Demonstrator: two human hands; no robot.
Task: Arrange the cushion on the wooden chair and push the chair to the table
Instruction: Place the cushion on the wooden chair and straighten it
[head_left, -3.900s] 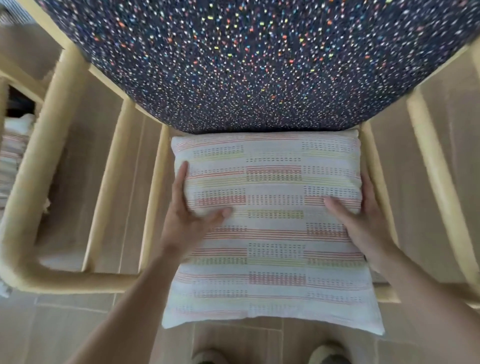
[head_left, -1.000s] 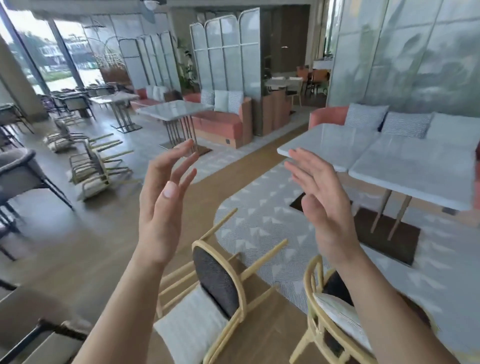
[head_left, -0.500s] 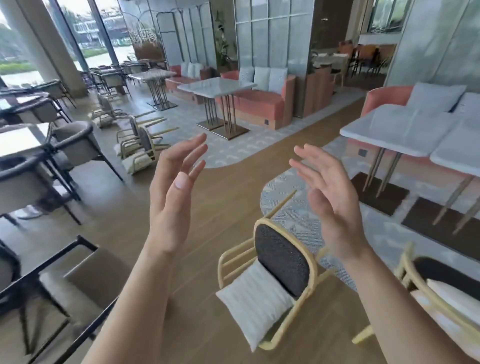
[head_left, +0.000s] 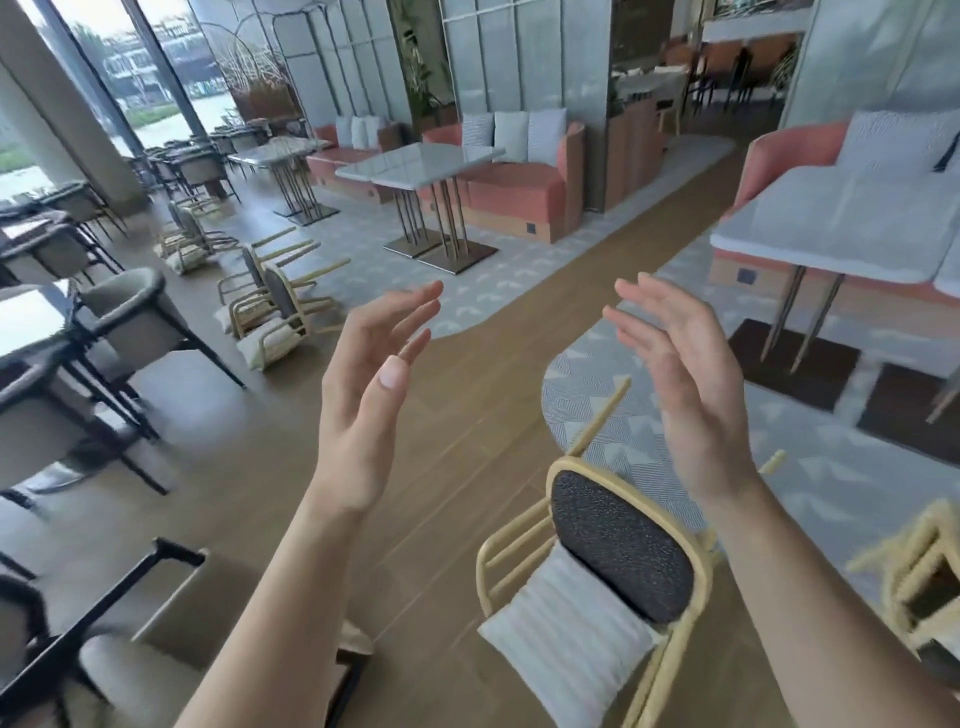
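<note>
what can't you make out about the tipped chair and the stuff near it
Head view only.
- Wooden chair: seat hidden behind its dark backrest; one leg crossed by the right forearm.
- Cushion: lower corner cut off by the bottom edge.
- Second chair: blurred and cut off by the right edge; whether it holds a cushion is unclear.

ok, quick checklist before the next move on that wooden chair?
1. Hands free: ok. Left hand and right hand are raised, open, holding nothing.
2. Wooden chair upright: not ok. It looks tipped, with legs off the floor.
3. Cushion seated properly: cannot tell. It lies against the chair's dark pad.
4. Chair at the table: not ok. They are well apart.
5. Route to the table: cannot tell. A second chair sits blurred at the right edge.
</note>
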